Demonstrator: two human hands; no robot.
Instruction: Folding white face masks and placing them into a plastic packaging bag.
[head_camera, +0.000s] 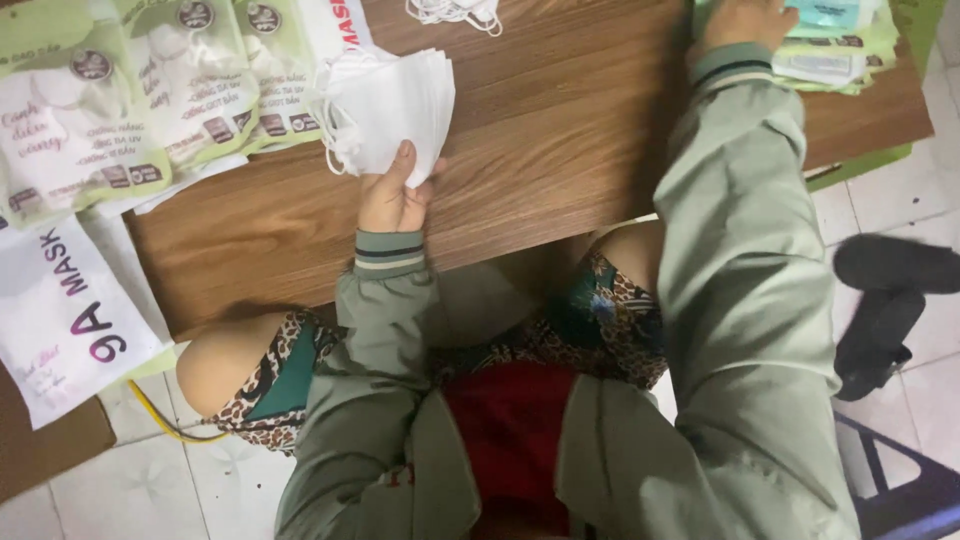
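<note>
Pinching a stack of folded white face masks (388, 108) at its lower edge, my left hand (393, 195) has thumb and fingers pressed together on the bundle, holding it fanned just above the wooden table (560, 150). The ear loops hang loose on the stack's left side, close to the row of green-and-white mask packets (150, 90) lying flat on the table's left part. My right hand (745, 20) is stretched to the far right corner and rests on a pile of green packets (840, 45); the frame cuts it off, so I cannot tell whether those fingers are spread or closed on anything.

As I judge it, the risk sits in the left grip. I hold only the bottom edge of several thin layers, so they could slide against one another and fan out or drop onto the table if my pinch loosens. The dangling loops could also snag on a packet edge nearby. With my right arm reaching so far across, my sleeve (735, 200) could sweep the table edge and nudge the packets at that corner towards the floor.

More loose loops (455, 12) lie at the table's far edge, and a large white packet (60, 320) hangs off the near left side.
</note>
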